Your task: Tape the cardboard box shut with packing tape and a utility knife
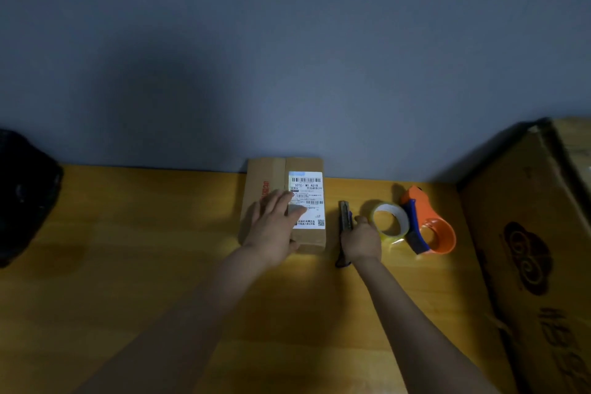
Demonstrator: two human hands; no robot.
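Observation:
A small cardboard box [270, 174] with a white shipping label [307, 189] lies on the wooden table against the wall. My left hand [275, 227] rests flat on its top, fingers spread. Right of the box lies a dark utility knife [344, 217]; my right hand [363, 241] is curled around its handle on the table. A roll of clear packing tape [390, 221] lies just right of that hand. An orange and blue tape dispenser [428, 227] sits beside the roll.
A large cardboard carton [531, 249] stands at the table's right end. A black bag [22, 195] sits at the left edge. The yellow wooden table [144, 249] meets a grey-blue wall behind the box.

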